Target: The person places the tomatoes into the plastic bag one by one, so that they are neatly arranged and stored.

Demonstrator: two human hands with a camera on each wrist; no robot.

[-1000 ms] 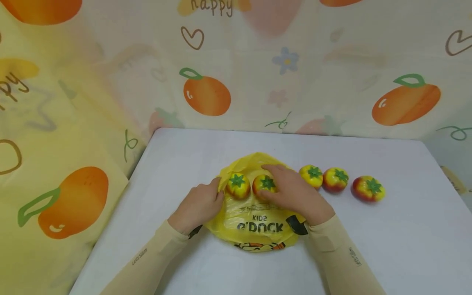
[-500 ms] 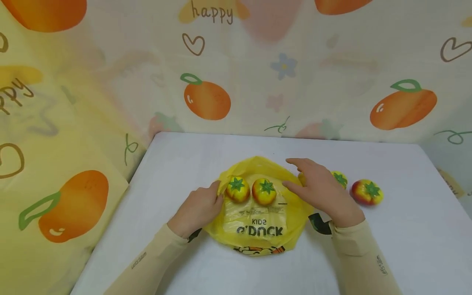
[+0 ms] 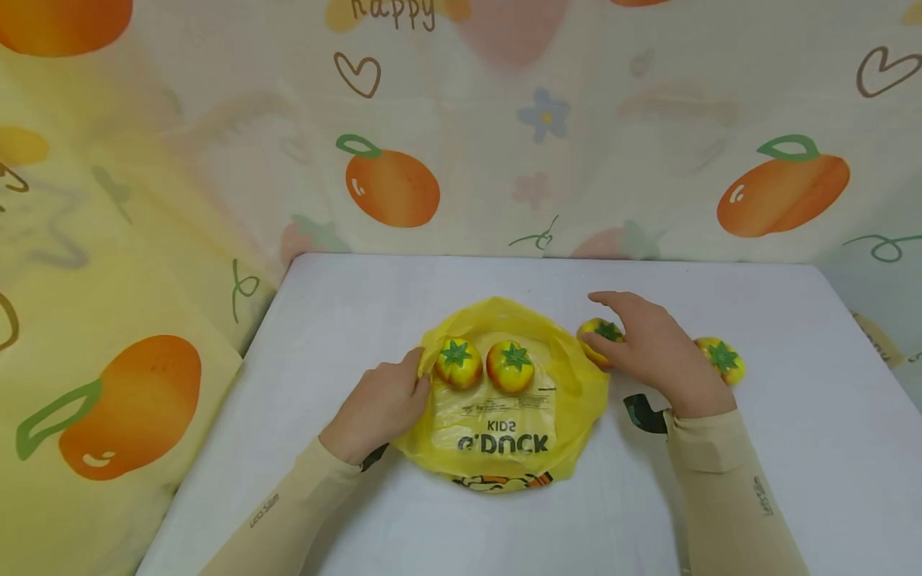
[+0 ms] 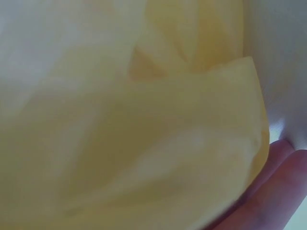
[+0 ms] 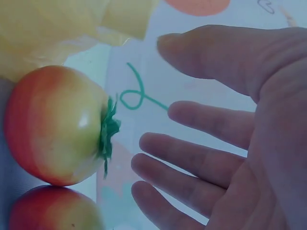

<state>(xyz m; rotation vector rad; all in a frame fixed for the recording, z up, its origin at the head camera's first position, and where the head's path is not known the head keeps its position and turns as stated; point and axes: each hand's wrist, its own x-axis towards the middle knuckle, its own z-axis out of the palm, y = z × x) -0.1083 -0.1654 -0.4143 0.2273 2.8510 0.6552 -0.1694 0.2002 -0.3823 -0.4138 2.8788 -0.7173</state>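
A yellow plastic bag (image 3: 497, 308) lies spread on the table with its mouth open. My left hand (image 3: 382, 400) pinches the bag's left rim; in the left wrist view its fingers (image 4: 273, 196) lie along the yellow film. Two red-and-yellow tomatoes with green tops, a left one (image 3: 458, 364) and a right one (image 3: 511, 368), sit in the bag. My right hand (image 3: 655, 348) hovers, fingers spread, over a tomato (image 3: 596, 330) beside the bag's right edge. The right wrist view has this hand (image 5: 230, 143) apart from a tomato (image 5: 53, 129), which touches another tomato (image 5: 53, 211).
Farther right on the white table (image 3: 792, 448), a tomato (image 3: 723, 360) shows partly behind my right hand. A printed cloth (image 3: 612, 160) with orange fruit hangs behind the table's back edge and along the left side.
My right hand has left the right tomato in the bag and moved right, over the tomatoes outside it. My left hand has kept its hold on the rim.
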